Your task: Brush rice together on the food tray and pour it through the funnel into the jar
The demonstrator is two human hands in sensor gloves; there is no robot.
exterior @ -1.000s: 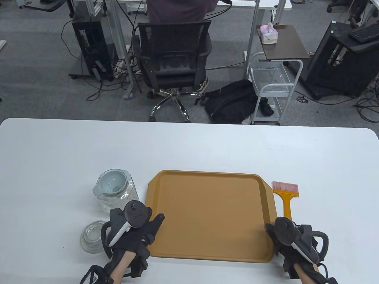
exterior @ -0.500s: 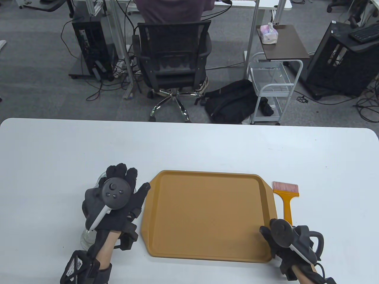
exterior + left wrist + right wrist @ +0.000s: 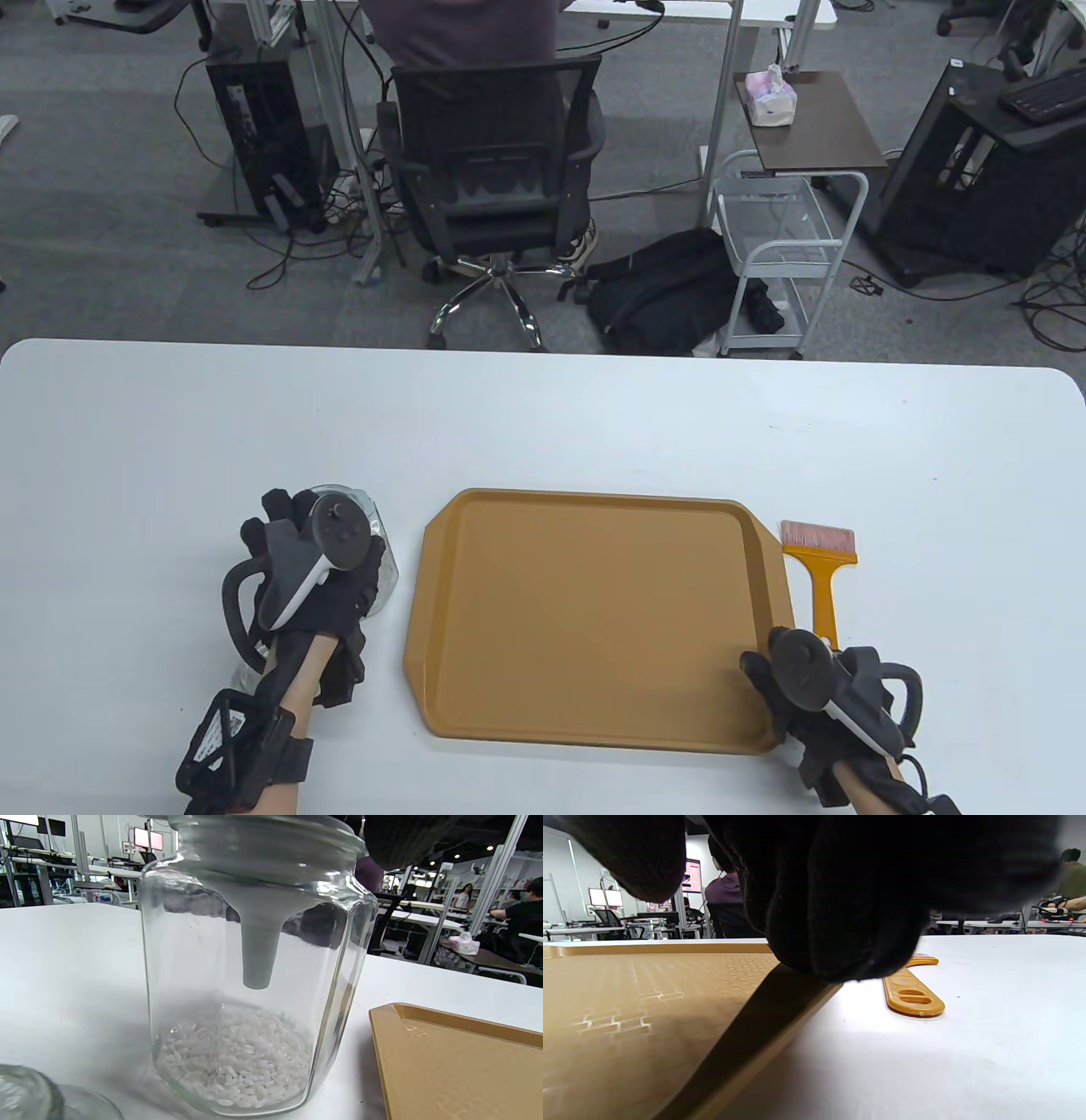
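Observation:
The orange tray (image 3: 594, 620) lies flat with no rice on it. Left of it stands the glass jar (image 3: 254, 984), rice (image 3: 237, 1065) in its bottom and the grey funnel (image 3: 258, 938) in its mouth. My left hand (image 3: 310, 552) covers the jar's top (image 3: 383, 556), fingers curled over the funnel's rim; one fingertip (image 3: 403, 836) shows beside the rim. My right hand (image 3: 793, 688) holds the tray's near right corner, its fingers (image 3: 840, 921) lying on the tray edge (image 3: 763, 1018). The orange brush (image 3: 819, 564) lies right of the tray, its handle (image 3: 912, 997) just beyond my right hand.
A glass lid (image 3: 25, 1094) lies on the white table (image 3: 543, 424) near the jar, mostly under my left forearm in the table view. Beyond the table's far edge stand an office chair (image 3: 492, 170) with a seated person and a white cart (image 3: 785, 255).
My left hand left the tray's near left corner and moved up and left onto the jar's top, curling over it. The tray's near left corner slid slightly left. The right hand stayed.

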